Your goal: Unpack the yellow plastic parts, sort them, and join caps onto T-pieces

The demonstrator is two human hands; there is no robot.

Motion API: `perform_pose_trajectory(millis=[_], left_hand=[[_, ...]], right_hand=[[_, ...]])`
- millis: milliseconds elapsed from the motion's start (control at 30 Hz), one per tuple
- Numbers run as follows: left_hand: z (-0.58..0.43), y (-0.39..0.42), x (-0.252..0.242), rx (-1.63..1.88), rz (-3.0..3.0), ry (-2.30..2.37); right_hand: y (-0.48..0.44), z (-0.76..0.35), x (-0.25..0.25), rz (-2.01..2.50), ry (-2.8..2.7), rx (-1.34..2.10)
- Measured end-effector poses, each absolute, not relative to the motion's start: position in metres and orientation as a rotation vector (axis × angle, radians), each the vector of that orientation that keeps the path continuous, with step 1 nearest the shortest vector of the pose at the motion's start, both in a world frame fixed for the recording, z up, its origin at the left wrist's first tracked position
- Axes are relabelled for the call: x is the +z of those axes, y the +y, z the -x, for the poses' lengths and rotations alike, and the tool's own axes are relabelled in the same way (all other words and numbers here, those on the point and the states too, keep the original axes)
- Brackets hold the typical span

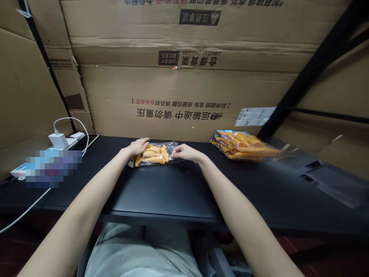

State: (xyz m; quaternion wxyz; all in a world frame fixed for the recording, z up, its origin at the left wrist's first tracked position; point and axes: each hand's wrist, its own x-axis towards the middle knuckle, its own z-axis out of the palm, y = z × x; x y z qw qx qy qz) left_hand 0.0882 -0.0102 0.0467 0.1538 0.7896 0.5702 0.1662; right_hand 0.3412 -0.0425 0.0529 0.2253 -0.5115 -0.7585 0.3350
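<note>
A clear plastic bag (173,146) with several orange pieces (155,154) inside lies on the black tabletop near the cardboard back wall. My left hand (140,146) is closed over the bag's left end, pressing on it; its fingertips are partly hidden. At the bag's right end, my right hand (184,152) has its fingers pinched together on the transparent edge. The exact shape of the orange pieces is hard to make out through the shiny film.
To the right lies a pile of similar bags (242,145) with orange contents. A power strip (20,169) with a white charger (58,140), a cable and a phone (90,141) occupies the left side. Cardboard (184,84) closes off the back; a dark metal post (302,73) stands at right.
</note>
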Motion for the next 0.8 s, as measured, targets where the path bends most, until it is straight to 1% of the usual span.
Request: perform_pose_trajectory(millis=[67, 167, 233, 267, 300, 367, 433, 500, 567, 667, 800], left_hand=[[-0.095, -0.008, 0.049, 0.467, -2.228, 1.701], [-0.100, -0.013, 0.057, 0.434, -2.284, 1.842], [-0.102, -0.018, 0.064, 0.404, -2.288, 1.939], [-0.103, -0.020, 0.066, 0.377, -2.257, 1.964], [-0.103, -0.021, 0.068, 0.356, -2.209, 1.978], [-0.104, -0.023, 0.068, 0.379, -2.103, 1.994], [-0.104, -0.022, 0.064, 0.514, -1.994, 1.988], [-0.103, -0.021, 0.056, 0.692, -1.840, 1.900], [-0.103, -0.020, 0.047, 0.824, -1.642, 1.739], [-0.101, -0.017, 0.034, 0.981, -1.354, 1.554], [-0.095, -0.015, 0.027, 1.020, -1.177, 1.416]], right_hand=[[-0.040, -0.345, 0.051, 1.584, -2.041, 0.662], [-0.037, -0.347, 0.042, 1.753, -1.864, 0.180], [-0.034, -0.347, 0.033, 1.774, -1.718, 0.020], [-0.031, -0.347, 0.028, 1.785, -1.647, 0.026], [-0.028, -0.347, 0.024, 1.802, -1.581, 0.090], [-0.023, -0.345, 0.018, 1.790, -1.476, 0.343], [-0.019, -0.341, 0.015, 1.691, -1.395, 0.644], [-0.018, -0.334, 0.015, 1.558, -1.331, 0.864], [-0.018, -0.328, 0.016, 1.469, -1.273, 0.967], [-0.019, -0.320, 0.017, 1.404, -1.198, 1.025], [-0.019, -0.314, 0.016, 1.334, -1.133, 1.124]])
